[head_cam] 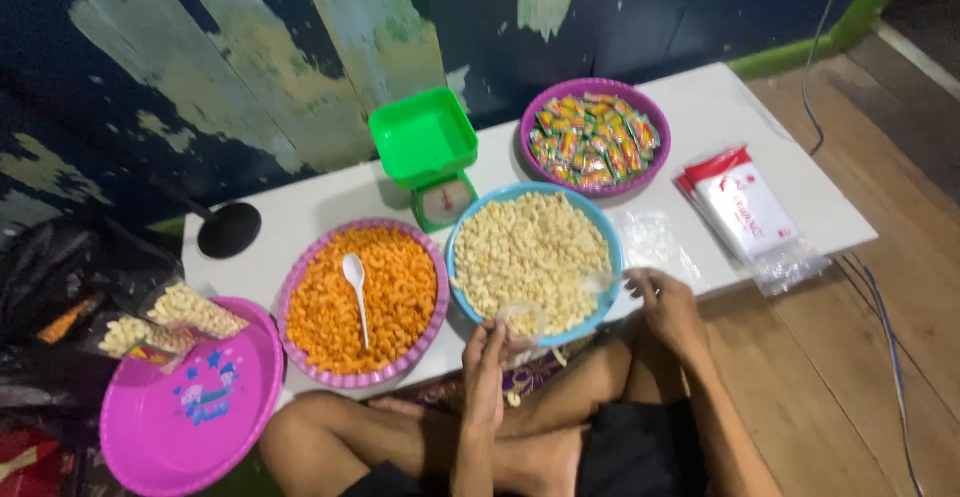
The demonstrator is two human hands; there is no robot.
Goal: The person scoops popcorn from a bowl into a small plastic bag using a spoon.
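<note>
I sit cross-legged at a low white table [720,117]. My left hand [487,357] pinches the mouth of a small clear plastic bag [523,319] at the near rim of a blue bowl [612,292] full of pale curled crackers [530,252]. My right hand [665,302] rests at that bowl's right rim, its fingers on a small clear scoop or bag edge [600,282]; which one I cannot tell. To the left, a purple bowl [300,287] holds orange crackers [395,292] with a white spoon [355,292] lying on them.
A green kitchen scale [425,147] stands behind the bowls. A purple bowl [660,162] of small wrapped sweets sits far right. A stack of clear bags in a red-and-white pack [745,212] lies at the table's right. A magenta plate [190,407] with filled snack bags [180,312] sits left.
</note>
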